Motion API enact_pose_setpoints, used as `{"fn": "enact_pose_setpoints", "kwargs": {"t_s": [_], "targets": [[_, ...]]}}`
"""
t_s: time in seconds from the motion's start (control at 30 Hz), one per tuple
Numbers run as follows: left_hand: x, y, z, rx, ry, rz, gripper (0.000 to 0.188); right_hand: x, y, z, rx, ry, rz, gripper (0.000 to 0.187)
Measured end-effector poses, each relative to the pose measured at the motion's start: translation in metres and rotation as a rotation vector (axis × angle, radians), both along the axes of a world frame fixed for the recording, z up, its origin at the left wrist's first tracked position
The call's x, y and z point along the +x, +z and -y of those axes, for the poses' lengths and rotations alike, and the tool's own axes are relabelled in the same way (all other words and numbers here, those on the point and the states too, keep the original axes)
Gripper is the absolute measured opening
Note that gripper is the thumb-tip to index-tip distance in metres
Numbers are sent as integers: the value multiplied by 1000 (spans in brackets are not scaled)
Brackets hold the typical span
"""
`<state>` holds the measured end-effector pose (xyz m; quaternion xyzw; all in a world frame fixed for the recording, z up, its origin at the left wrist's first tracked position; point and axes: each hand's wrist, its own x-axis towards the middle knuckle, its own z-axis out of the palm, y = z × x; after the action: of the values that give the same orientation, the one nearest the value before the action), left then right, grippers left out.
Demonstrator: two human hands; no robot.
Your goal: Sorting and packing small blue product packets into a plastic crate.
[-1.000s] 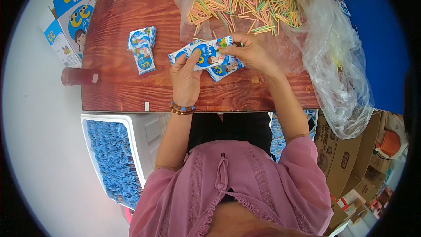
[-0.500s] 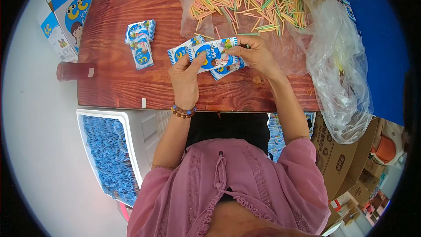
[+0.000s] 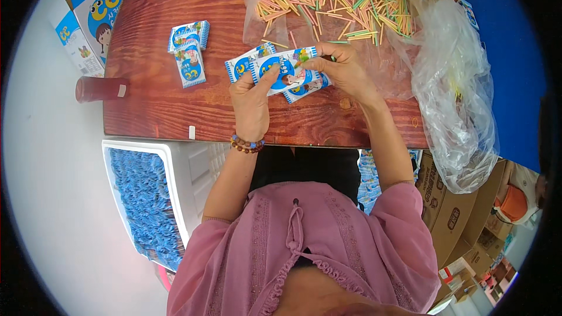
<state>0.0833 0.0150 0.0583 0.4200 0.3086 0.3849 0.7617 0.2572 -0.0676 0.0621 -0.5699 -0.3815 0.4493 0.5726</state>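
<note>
Between my two hands is a blue-and-white packet point(image 3: 285, 71), held above the front part of the wooden table point(image 3: 170, 111). My left hand point(image 3: 253, 102) pinches its left end, thumb on top. The right end is gripped by my right hand point(image 3: 345, 73), its thumb and fingers closed, with a small green tip showing beside the fingers. Two similar packets lie close by: one packet point(image 3: 239, 69) shows behind my left fingers, another packet point(image 3: 307, 89) sticks out below the held one. A small pile of packets point(image 3: 190, 64) rests farther left on the table.
Many thin pastel sticks point(image 3: 336, 3) lie on a clear plastic bag point(image 3: 453, 90) at the back right. A reddish cylinder point(image 3: 100, 89) sits at the left edge, near printed boxes point(image 3: 96, 9). A white foam box point(image 3: 175, 193) full of blue packets stands below left; cardboard boxes point(image 3: 453, 216) are at lower right.
Both hands keep hold of the packet, shifting only slightly. The whole view has moved a little; the pile on the left looks the same.
</note>
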Motion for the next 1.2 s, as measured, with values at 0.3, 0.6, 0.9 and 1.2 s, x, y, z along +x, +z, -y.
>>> {"fn": "enact_pose_setpoints", "kwargs": {"t_s": [0.3, 0.6, 0.9, 1.2], "targets": [[-1, -5, -2, -306, -63, 171, 9, 6, 3, 5, 117, -6, 58, 11], [-2, -11, -5, -314, -112, 148, 10, 7, 27, 22, 99, 140, 348, 22], [-2, -6, -8, -292, -100, 174, 9, 9, 32, 25, 148, 75, 320, 29], [2, 1, 2, -344, -162, 115, 10, 2, 28, 21, 79, 299, 449, 14]]}}
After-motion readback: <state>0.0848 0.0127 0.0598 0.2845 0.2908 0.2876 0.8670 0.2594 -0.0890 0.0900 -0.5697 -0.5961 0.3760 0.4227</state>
